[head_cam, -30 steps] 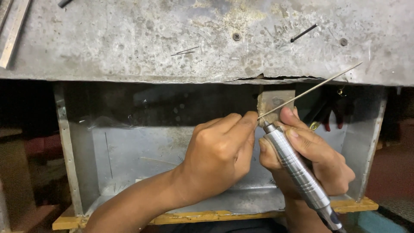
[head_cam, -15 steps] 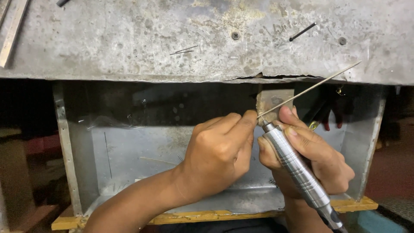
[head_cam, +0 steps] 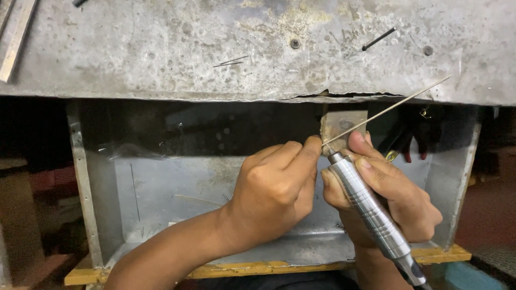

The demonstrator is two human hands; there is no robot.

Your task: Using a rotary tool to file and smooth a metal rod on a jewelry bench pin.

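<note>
both hands (head_cam: 279,188) pinch wire (head_cam: 387,111) against handpiece (head_cam: 371,215)

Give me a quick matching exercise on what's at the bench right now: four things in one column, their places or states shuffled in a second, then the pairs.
Things:
1. silver handpiece
2. thin rod
3. black nail
4. wooden peg

Places or states:
A. lies loose on the grey benchtop
B. juts out under the bench edge
C. gripped in the right hand
D. slants up to the right from the left hand fingers

Pairs: 1-C, 2-D, 3-A, 4-B
</note>
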